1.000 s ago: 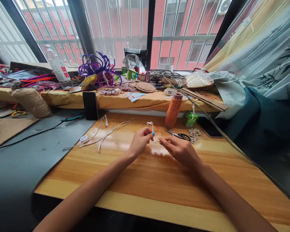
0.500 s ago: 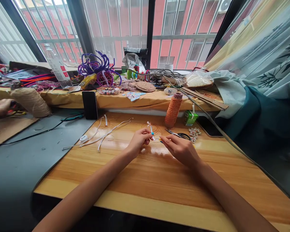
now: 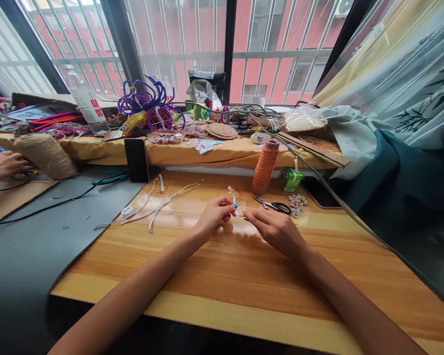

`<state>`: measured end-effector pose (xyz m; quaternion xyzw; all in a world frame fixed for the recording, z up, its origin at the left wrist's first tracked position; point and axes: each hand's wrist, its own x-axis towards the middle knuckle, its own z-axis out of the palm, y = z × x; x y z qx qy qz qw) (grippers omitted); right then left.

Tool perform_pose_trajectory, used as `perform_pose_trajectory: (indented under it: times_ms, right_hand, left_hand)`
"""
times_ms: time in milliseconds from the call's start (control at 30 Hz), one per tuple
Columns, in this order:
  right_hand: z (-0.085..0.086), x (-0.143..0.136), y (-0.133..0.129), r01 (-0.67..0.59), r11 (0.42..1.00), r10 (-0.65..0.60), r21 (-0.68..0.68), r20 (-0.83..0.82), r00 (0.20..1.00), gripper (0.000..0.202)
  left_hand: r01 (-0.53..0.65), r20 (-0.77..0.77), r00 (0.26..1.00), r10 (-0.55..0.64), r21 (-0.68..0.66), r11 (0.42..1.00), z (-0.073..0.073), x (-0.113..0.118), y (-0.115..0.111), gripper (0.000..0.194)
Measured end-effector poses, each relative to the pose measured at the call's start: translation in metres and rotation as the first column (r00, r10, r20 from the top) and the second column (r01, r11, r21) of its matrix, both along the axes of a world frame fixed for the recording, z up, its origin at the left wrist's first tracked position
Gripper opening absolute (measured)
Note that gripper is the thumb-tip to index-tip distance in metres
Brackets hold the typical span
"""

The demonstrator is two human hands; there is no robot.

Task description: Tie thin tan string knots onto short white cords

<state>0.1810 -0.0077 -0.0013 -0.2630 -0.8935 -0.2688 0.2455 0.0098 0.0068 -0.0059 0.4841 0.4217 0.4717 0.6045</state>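
My left hand (image 3: 219, 215) pinches a narrow white cord (image 3: 233, 197) between thumb and fingers, and its knotted upper end sticks up above them. Facing it, my right hand (image 3: 273, 228) is closed around a slim tool with yellow parts (image 3: 295, 223). Most of that tool is hidden by the fingers. Its tip meets the lower end of the cord, or lies very near it. Thin orange thread (image 3: 246, 198) curls on the wooden table behind the hands. Black-handled scissors (image 3: 280, 207) lie just beyond my right hand, beside a small pile of beaded white loops (image 3: 297, 204).
A cone of orange thread (image 3: 265, 167), a green drink carton (image 3: 291, 179) and a phone (image 3: 321, 192) stand or lie at the back right. White cords (image 3: 163, 204) lie at left. Another person's hand (image 3: 5, 167) is by a twine spool (image 3: 44, 157). A cable (image 3: 333, 197) crosses the right side.
My right hand has moved slightly left, so the tool's tip is closer to the white cord. The other person's hand at far left has shifted and opened out.
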Motion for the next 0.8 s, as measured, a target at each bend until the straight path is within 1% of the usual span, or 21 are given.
perform_pose_trajectory:
  times_ms: [200, 367, 567, 800]
  right_hand:
    - [0.0021, -0.0012, -0.0019, 0.025, 1.000, -0.025, 0.006, -0.016, 1.000, 0.021]
    - [0.0000, -0.0024, -0.0008, 0.079, 0.997, -0.079, -0.019, 0.001, 0.997, 0.024]
    - [-0.0009, -0.0038, 0.0000, 0.151, 0.982, -0.151, -0.110, 0.008, 0.988, 0.024]
    - [-0.0001, -0.0040, 0.0006, 0.208, 0.958, -0.203, -0.195, 0.045, 0.978, 0.020]
  left_hand:
    - [0.065, -0.063, 0.996, -0.065, -0.013, 0.998, 0.0004, 0.0026, -0.0002, 0.013]
    - [0.103, -0.024, 0.994, -0.103, -0.006, 0.995, -0.0020, 0.0031, 0.0000, 0.016]
    - [0.096, 0.003, 0.995, -0.096, 0.060, 0.994, -0.0036, 0.0044, 0.0003, 0.021]
    - [0.129, -0.037, 0.992, -0.124, 0.161, 0.979, -0.0070, 0.0047, 0.0011, 0.016]
